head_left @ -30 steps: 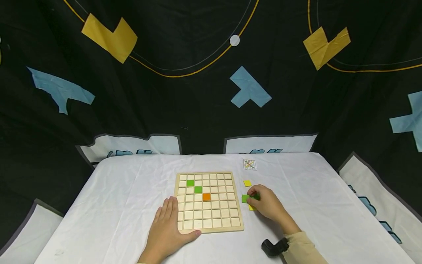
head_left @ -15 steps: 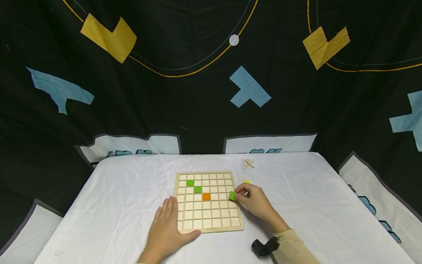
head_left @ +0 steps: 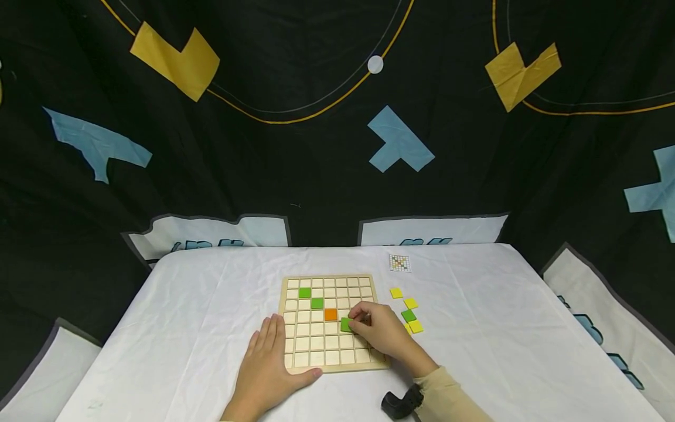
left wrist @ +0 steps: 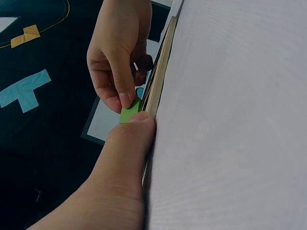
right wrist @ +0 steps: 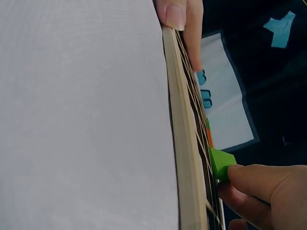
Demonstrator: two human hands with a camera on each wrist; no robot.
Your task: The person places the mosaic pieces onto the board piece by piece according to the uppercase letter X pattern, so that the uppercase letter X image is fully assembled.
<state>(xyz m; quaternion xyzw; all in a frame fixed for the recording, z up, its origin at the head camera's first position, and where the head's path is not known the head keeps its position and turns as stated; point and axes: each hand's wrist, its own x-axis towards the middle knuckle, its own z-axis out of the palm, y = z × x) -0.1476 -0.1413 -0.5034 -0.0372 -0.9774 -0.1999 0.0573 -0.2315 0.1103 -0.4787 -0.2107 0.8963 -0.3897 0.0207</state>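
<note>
A wooden grid board [head_left: 358, 367] lies on the white tabletop. Two green tiles [head_left: 317, 303] and an orange tile [head_left: 330, 315] sit in its cells, along a diagonal. My right hand [head_left: 382, 331] pinches another green tile [head_left: 345, 324] between thumb and fingertips, over the cell down and right of the orange one. In the right wrist view that held tile [right wrist: 221, 163] is tilted, its lower edge close at the grid. My left hand [head_left: 266, 369] rests with straight fingers along the board's left edge, its thumb [left wrist: 139, 120] at the front rim.
Right of the board lie several loose yellow tiles [head_left: 416, 326] and one green tile [head_left: 408, 316]. Behind them is a small printed card with a coloured grid [head_left: 399, 263]. A black device [head_left: 398, 405] is worn on the right wrist. A dark curtain [head_left: 327, 176] hangs behind the table.
My right hand has picked a green tile from the loose ones and carried it left over the board, beside the orange tile. The left hand stays in place.
</note>
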